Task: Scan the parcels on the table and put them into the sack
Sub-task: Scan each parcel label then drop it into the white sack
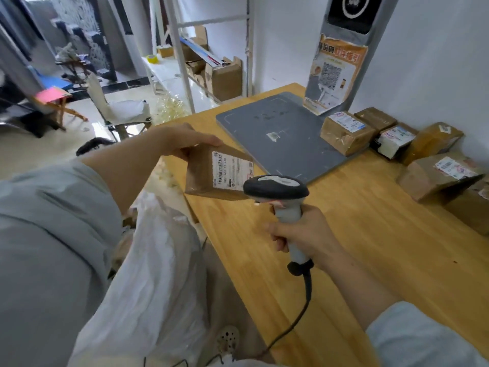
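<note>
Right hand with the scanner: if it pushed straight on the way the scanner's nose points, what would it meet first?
Probably the labelled parcel held in the left hand; the scanner in the right hand already nearly reaches it, though depth is unclear.

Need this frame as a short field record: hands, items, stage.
left hand: holds parcel, label facing the scanner
right hand: grips scanner, head right by the label
sack: white, beside the table edge, under the parcel
table: wooden; grey pad, more parcels at far right
stage: scanning, parcel not yet in sack
</note>
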A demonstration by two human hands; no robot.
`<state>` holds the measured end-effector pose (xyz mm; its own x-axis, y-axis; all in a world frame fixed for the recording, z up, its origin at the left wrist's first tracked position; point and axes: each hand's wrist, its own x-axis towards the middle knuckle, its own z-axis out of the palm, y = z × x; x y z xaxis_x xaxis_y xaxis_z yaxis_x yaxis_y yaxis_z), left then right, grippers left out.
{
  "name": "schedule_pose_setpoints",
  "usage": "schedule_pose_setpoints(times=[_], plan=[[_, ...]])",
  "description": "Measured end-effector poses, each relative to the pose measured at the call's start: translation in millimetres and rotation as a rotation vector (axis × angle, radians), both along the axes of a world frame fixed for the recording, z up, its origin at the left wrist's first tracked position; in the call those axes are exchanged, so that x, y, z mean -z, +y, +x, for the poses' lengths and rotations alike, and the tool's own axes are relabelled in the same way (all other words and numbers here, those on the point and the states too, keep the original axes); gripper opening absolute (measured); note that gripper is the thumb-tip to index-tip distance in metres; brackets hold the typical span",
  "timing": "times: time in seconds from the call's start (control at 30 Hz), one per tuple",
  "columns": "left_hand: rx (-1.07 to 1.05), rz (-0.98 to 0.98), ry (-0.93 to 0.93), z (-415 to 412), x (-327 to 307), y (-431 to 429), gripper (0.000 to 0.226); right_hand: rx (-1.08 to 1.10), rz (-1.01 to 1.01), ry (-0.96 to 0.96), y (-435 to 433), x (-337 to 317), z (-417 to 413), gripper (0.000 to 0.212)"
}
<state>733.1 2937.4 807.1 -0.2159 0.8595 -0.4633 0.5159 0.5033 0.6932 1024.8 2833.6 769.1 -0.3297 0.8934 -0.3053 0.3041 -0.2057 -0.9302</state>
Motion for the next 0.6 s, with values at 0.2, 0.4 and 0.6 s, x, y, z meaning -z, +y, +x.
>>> schedule_pose_setpoints(times=[0.2, 0.4, 0.6], plan=[[-0.53, 0.162, -0.009, -103, 12, -98, 0.062, -0.138, -0.101, 0.012, -2, 18, -82, 0.015], [-0.802, 0.058, 0.167, -181, 50, -205, 0.059, -0.271, -0.166, -0.034, -9, 40, -167, 0.011], [-0.713, -0.288, 0.333, -211, 122, -259, 0.061, -0.378, -0.195, -0.102, -11, 62, -226, 0.016]])
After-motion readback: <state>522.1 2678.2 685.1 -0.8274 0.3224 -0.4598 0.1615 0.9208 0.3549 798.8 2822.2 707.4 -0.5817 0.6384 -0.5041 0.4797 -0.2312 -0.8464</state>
